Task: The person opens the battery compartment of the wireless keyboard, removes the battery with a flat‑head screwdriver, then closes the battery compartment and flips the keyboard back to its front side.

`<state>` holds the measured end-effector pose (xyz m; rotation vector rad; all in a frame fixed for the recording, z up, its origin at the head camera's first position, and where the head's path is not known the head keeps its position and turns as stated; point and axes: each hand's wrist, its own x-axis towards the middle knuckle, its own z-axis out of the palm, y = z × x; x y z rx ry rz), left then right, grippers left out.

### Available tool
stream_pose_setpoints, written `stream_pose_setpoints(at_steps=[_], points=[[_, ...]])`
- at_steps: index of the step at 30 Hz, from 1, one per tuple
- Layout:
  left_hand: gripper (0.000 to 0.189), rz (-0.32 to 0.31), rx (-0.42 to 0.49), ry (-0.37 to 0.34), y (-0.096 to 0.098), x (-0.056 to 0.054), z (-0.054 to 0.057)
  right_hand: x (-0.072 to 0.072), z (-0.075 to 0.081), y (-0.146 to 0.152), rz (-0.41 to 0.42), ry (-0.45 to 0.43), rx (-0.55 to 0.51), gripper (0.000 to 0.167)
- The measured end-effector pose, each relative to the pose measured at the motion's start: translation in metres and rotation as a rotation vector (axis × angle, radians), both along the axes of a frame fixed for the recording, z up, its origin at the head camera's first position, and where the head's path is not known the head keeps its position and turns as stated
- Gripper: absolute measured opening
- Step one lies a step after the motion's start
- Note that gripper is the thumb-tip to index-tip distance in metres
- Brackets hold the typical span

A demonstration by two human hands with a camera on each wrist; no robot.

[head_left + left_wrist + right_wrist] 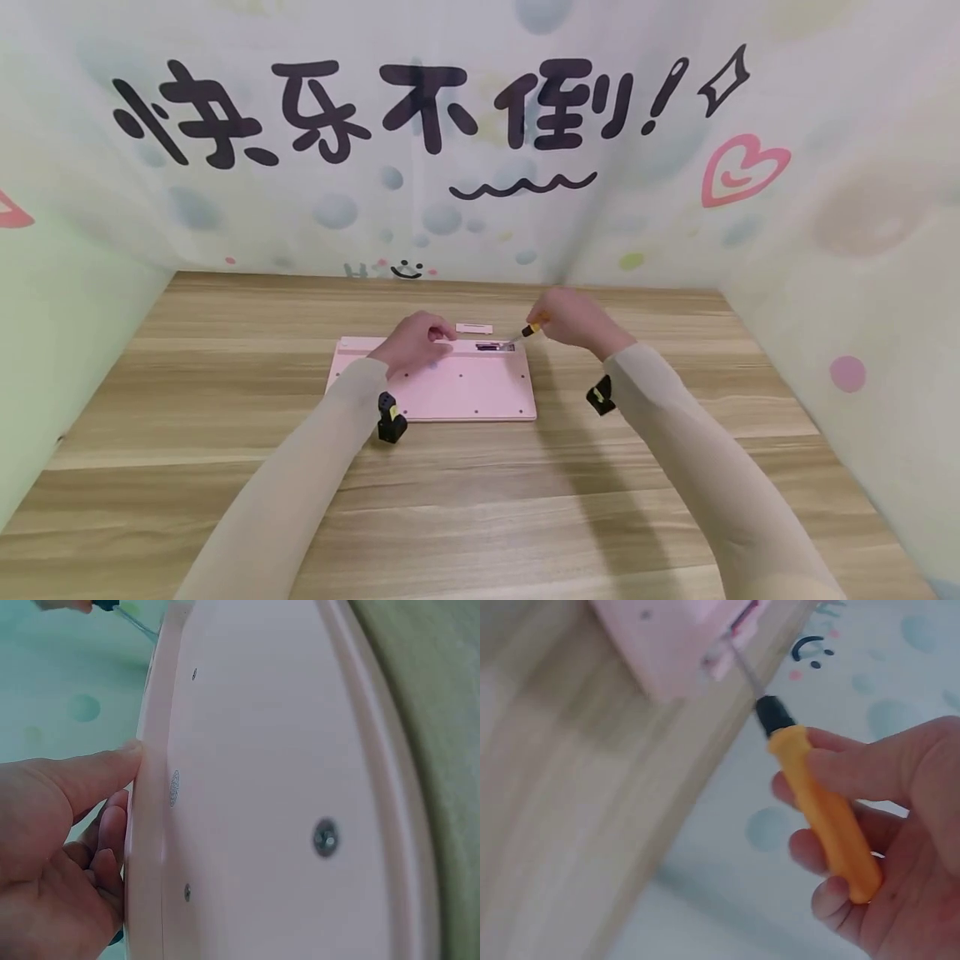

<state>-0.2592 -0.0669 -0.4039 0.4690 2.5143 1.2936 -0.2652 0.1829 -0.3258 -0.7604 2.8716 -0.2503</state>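
Observation:
A pink keyboard [450,392] lies face down on the table, its underside dotted with screws. Along its back edge, my left hand [414,342] grips the rim; in the left wrist view the thumb [112,766] lies against that edge with the other fingers curled below. My right hand [576,321] holds a screwdriver [821,810] with a yellow handle and black collar. The shaft slants down to the right end of an uncovered battery compartment [489,347], its tip at or in the opening; contact is too small to tell. Behind the keyboard lies a small pink battery cover [474,328].
The wood-grain table [465,508] runs back to a printed white cloth [300,217] with black lettering, close behind both hands. More pale cloth stands at the left and right sides. Each wrist wears a small black camera [390,419].

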Motion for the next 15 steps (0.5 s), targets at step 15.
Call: stream_pose_setpoints(at_steps=[15], points=[[0.021,0.018,-0.005,-0.035,0.002,0.000,-0.001,-0.016,0.019,-0.070,0.005,-0.001,0.459,0.020]])
